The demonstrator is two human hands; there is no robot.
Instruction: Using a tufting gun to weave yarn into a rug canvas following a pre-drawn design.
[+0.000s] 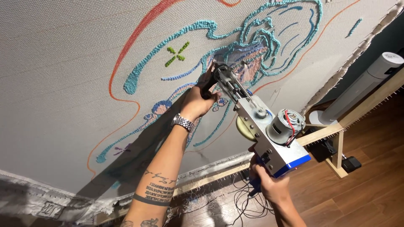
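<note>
**Tufting gun held by 2 hands, its tip against the cloth**

The tufting gun (261, 126) lies between the 2 hands, and its long axis runs from the lower right, close to the person, up and to the left toward the stretched cloth (63, 84). The needle end touches the cloth, or is just at it, inside the turquoise yarn outline (202, 29) — the exact contact point is hidden by blur and by the fingers.

The left hand (201, 98) is the forward one. It is wrapped closed around the black front handle, just behind the needle, and so it is the hand nearer to the cloth. The right hand (267, 180) is at the back, below the blue and metal body, with the fingers closed on the rear grip; I cannot tell if a finger presses a trigger. The small round motor (287, 124) sits on top of the body, between the hands.

Beyond the left hand, up and to the left, the cloth is wide and mostly bare, with a small green cross (176, 54) of yarn and an orange drawn line (126, 50). To the right of the right hand the room is smaller — the wooden frame bar (357, 113) with its ragged cloth edge is near. Under the right hand, cables (240, 201) lie on the wooden floor (362, 193).
</note>
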